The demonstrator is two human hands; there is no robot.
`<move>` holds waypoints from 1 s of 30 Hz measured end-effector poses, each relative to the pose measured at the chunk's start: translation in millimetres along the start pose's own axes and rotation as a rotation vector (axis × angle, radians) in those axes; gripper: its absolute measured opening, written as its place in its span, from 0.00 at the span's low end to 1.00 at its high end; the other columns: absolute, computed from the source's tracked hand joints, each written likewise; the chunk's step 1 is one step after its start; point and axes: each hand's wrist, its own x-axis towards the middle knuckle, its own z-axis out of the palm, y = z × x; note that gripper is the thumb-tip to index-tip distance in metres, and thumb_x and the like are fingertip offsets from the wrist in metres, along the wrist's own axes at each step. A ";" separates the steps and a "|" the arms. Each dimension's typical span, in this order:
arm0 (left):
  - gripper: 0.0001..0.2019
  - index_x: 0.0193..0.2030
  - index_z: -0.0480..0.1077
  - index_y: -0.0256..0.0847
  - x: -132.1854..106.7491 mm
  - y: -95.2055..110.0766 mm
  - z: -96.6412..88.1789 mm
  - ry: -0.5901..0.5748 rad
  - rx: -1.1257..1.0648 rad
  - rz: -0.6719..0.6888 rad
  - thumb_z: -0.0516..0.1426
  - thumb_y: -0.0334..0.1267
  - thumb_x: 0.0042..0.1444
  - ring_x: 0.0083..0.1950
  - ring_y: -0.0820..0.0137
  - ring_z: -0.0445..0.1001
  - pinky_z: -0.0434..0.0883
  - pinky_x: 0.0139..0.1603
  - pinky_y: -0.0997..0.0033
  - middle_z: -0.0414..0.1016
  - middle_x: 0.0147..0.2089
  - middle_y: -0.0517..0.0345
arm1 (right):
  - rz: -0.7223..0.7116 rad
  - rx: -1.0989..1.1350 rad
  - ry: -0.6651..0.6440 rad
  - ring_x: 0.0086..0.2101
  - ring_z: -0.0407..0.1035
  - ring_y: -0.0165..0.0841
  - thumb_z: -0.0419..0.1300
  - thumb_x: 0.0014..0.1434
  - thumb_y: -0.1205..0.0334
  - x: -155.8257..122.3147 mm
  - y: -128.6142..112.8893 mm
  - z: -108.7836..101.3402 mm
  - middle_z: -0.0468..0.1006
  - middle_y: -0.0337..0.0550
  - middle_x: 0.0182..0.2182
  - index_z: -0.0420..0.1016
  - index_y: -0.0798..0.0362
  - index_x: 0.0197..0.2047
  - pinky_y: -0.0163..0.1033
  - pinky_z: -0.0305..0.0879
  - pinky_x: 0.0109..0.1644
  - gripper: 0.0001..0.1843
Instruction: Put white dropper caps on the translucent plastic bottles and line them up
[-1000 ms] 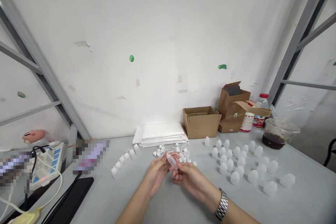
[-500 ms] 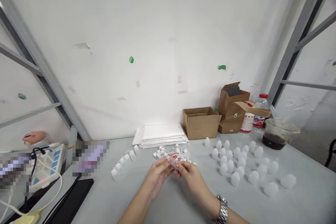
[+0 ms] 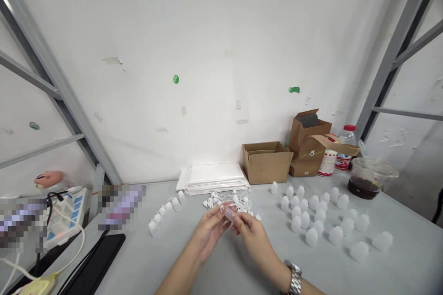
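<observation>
A small translucent plastic bottle point(image 3: 230, 212) is held between both hands just above the grey table point(image 3: 221, 267). My left hand point(image 3: 207, 233) pinches its left end with fingers curled. My right hand point(image 3: 252, 237), with a metal watch on the wrist, grips its right end. Right behind the hands lies a heap of small white caps point(image 3: 231, 201). A curved row of small white bottles point(image 3: 165, 214) runs to the left of the hands. Several upright translucent bottles point(image 3: 320, 219) stand in a group to the right.
A stack of white sheets point(image 3: 212, 177) lies against the wall, with an open cardboard box point(image 3: 267, 162) and a second box point(image 3: 308, 143) beside it. A clear bowl of dark liquid point(image 3: 369, 179) sits far right. A power strip point(image 3: 65, 215), cables and a black slab point(image 3: 93, 262) are at left.
Both hands moved slightly away from me toward the cap heap with the bottle still held between them. The view shifted a little.
</observation>
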 end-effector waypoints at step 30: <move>0.15 0.38 0.76 0.35 -6.7 20.3 3.5 -0.027 0.233 0.029 0.61 0.43 0.45 0.55 0.58 0.66 0.56 0.58 0.60 0.75 0.47 0.45 | 0.325 0.812 -0.297 0.20 0.59 0.26 0.64 0.44 0.50 1.2 -3.1 1.2 0.69 0.40 0.17 0.76 0.60 0.25 0.34 0.52 0.29 0.18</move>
